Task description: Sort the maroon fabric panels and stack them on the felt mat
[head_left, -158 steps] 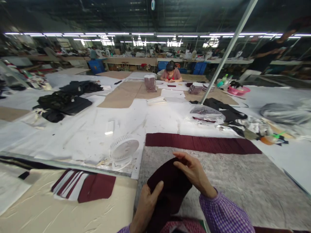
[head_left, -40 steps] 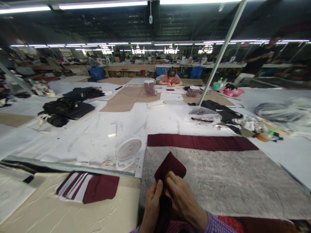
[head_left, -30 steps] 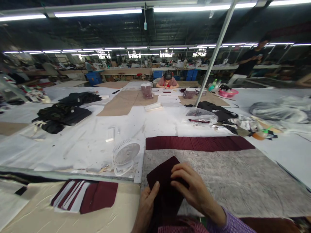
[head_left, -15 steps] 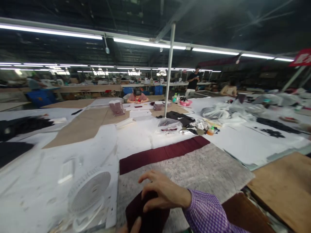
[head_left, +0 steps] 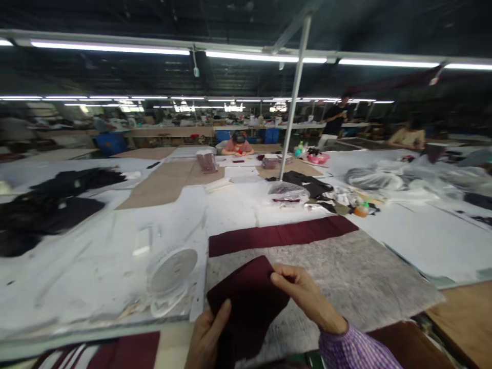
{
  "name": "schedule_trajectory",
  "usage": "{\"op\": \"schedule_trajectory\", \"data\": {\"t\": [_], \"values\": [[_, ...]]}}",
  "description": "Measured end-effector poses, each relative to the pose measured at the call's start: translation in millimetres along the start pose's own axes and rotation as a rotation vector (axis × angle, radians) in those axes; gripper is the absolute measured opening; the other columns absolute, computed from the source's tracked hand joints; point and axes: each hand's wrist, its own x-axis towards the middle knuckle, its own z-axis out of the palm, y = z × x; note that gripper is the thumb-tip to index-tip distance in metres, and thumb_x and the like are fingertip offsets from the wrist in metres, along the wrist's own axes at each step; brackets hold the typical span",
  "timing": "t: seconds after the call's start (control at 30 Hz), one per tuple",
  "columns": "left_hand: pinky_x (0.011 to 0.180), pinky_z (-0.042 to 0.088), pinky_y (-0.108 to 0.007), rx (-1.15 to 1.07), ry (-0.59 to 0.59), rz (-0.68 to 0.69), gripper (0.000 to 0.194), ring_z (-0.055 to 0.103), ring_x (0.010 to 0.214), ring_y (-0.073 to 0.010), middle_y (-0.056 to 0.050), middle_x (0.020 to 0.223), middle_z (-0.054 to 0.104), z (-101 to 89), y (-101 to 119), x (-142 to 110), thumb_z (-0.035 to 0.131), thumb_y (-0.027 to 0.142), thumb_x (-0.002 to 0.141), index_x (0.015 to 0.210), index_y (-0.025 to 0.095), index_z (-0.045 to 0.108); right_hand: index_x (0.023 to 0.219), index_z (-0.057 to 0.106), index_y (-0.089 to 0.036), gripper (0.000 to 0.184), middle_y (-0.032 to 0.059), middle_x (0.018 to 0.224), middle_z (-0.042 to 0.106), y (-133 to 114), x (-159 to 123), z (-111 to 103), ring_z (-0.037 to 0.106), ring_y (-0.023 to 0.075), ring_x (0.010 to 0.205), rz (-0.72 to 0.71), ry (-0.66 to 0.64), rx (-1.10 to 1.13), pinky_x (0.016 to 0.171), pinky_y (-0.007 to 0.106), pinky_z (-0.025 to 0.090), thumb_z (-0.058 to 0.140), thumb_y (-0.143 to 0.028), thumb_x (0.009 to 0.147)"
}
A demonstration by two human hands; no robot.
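Observation:
A dark maroon fabric piece (head_left: 249,297) is held up between both my hands, above the grey mottled board. My left hand (head_left: 209,328) grips its lower left side, thumb on top. At its upper right corner, my right hand (head_left: 303,292) pinches the edge between thumb and fingers. Beyond them, a long row of overlapping maroon fabric pieces (head_left: 280,234) lies along the far edge of the grey mottled board (head_left: 346,271). Whether the held piece is one layer or several, I cannot tell.
A white fan (head_left: 172,274) lies left of the board. More maroon pieces (head_left: 134,348) are at the lower left. A metal pole (head_left: 295,97) rises from the table beyond, near a plastic-wrapped bundle (head_left: 288,192) and an orange bottle (head_left: 361,209). Another person (head_left: 237,146) works across the table.
My right hand has moved right from over the maroon fabric to its upper right corner. The fabric is now raised and spread more openly. The view has turned left.

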Motion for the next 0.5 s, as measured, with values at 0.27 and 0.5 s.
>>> {"op": "schedule_trajectory", "data": {"t": [0.27,0.5], "values": [[0.055,0.045,-0.028,-0.353,-0.149,-0.029,0.044,0.057,0.054,-0.0175,-0.006,0.056,0.063,20.0,8.6,-10.1,0.069,0.051,0.066,0.081,0.009,0.07,0.056,0.057,-0.016,0.032,-0.0013,0.063,0.048,5.1,-1.5,5.1,0.042,0.0112,0.06,0.04,0.214,0.046,0.054,0.022,0.035,0.068,-0.042,0.073],[0.061,0.047,-0.03,-0.32,-0.198,0.02,0.047,0.058,0.057,-0.018,-0.008,0.065,0.067,15.7,2.2,-12.2,0.064,0.047,0.073,0.099,0.009,0.067,0.061,0.064,-0.017,0.027,0.0039,0.083,0.063,8.2,-5.9,10.0,0.055,0.0174,0.075,0.116,0.276,0.102,0.064,0.024,0.043,0.073,-0.042,0.066]]}}
